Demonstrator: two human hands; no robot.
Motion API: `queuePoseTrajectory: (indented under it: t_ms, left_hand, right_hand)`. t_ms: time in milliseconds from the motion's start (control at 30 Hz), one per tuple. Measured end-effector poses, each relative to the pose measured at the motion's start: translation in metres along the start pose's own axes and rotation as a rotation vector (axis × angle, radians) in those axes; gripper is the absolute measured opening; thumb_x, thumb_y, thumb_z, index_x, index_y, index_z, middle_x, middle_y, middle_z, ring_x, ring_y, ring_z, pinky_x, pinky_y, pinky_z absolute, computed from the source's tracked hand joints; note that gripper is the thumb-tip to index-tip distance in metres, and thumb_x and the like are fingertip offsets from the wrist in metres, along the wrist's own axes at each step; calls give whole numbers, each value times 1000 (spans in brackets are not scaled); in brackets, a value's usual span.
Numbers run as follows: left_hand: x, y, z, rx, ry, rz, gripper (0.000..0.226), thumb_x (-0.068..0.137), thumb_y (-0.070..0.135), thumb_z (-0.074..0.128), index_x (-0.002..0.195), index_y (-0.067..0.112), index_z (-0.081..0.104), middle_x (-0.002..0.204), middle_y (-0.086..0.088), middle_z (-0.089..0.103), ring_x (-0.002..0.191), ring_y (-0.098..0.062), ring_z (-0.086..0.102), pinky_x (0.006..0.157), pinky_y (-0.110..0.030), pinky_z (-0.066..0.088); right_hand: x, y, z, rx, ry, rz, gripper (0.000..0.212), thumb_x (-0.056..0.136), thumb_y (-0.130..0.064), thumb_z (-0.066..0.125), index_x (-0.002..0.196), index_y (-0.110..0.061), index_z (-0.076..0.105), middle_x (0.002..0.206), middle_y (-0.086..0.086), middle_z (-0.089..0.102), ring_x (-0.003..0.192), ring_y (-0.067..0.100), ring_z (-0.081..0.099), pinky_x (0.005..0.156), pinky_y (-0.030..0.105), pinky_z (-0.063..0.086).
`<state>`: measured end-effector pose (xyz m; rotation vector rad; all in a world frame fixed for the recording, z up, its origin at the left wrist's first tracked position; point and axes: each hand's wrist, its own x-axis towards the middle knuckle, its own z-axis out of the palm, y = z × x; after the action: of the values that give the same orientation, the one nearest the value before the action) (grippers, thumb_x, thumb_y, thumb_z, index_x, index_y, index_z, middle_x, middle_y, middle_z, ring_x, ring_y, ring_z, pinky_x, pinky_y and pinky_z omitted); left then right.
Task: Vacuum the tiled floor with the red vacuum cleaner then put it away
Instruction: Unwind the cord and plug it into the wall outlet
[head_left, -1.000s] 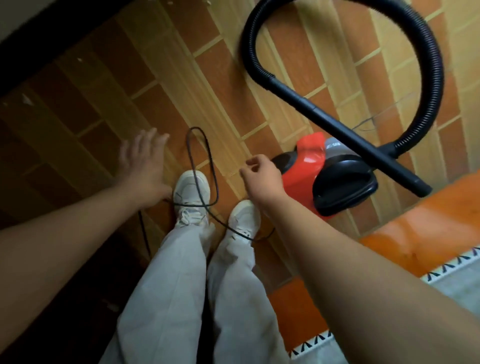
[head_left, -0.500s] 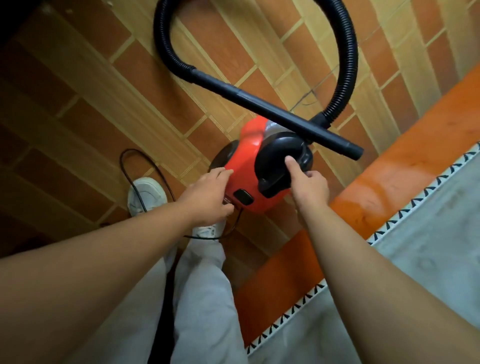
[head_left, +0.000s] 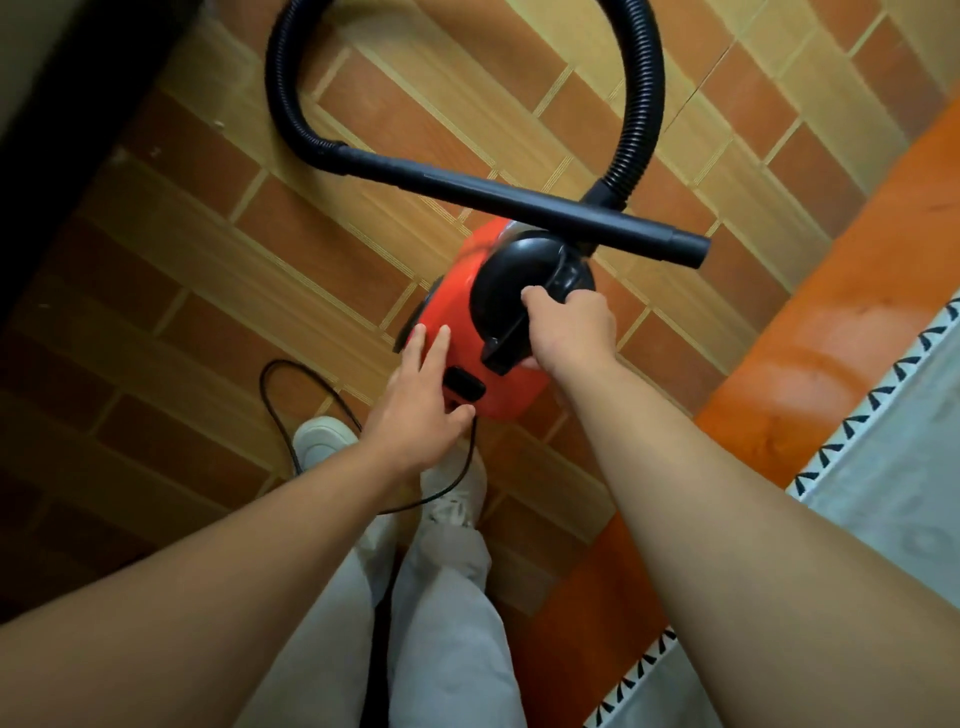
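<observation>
The red vacuum cleaner (head_left: 501, 387) stands on the tiled floor (head_left: 270, 270) just ahead of my feet. My right hand (head_left: 569, 325) grips its black carry handle (head_left: 511, 283) from the right. My left hand (head_left: 423, 405) rests on the red body's left side with straight fingers, thumb near a black button. The black corrugated hose (head_left: 641, 98) loops from the vacuum's front up and round to the left. Its rigid black tube (head_left: 519, 200) lies across the top of the vacuum. A thin black power cord (head_left: 291, 415) curls over the floor and my shoes.
An orange floor band (head_left: 831, 332) runs diagonally at the right, bordered by a black-and-white patterned strip and a pale grey surface (head_left: 904, 488). A dark wall edge (head_left: 57, 130) sits at the upper left. My white shoes (head_left: 322, 441) stand close behind the vacuum.
One second ago both hands hung free above the floor. Since then the right hand has taken the black handle and the left hand has laid its fingers flat on the red body.
</observation>
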<state>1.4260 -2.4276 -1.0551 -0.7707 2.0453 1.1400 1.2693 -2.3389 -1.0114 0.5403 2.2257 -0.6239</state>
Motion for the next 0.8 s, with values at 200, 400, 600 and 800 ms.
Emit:
queuePoseTrajectory:
  t_ms: [200,400,600,800]
  left_hand:
    - [29,-10,-47,25,62,8,96,90,33,72,162,30,8,170,6,-10,151,-31,24,118,-48,35]
    - [38,-13,-80,34,-31,29,99,90,29,72,162,31,4,170,8,-9,153,-24,22,118,-45,36]
    - [19,-6,-109,-48,-93,-7,96,91,25,73,163,20,10,170,-2,8,156,-18,13,125,-39,19]
    - [-4,37,-150,-55,18,9,85,89,19,72,159,20,24,165,-1,25,150,-21,29,122,-42,28]
  right_hand:
    - [16,-63,24,70,-20,-52,43,79,-41,62,105,-8,66,100,11,68,82,37,70,76,49,62]
    - [26,-74,30,128,-25,17,39,72,-40,65,98,-11,63,100,10,67,79,38,72,67,47,64]
    - [9,-62,17,174,-135,125,65,72,-57,76,120,-15,62,109,8,70,89,32,73,68,42,63]
    - [1,-60,-15,297,-141,238,72,75,-62,72,127,-15,59,111,5,68,92,24,69,63,33,55]
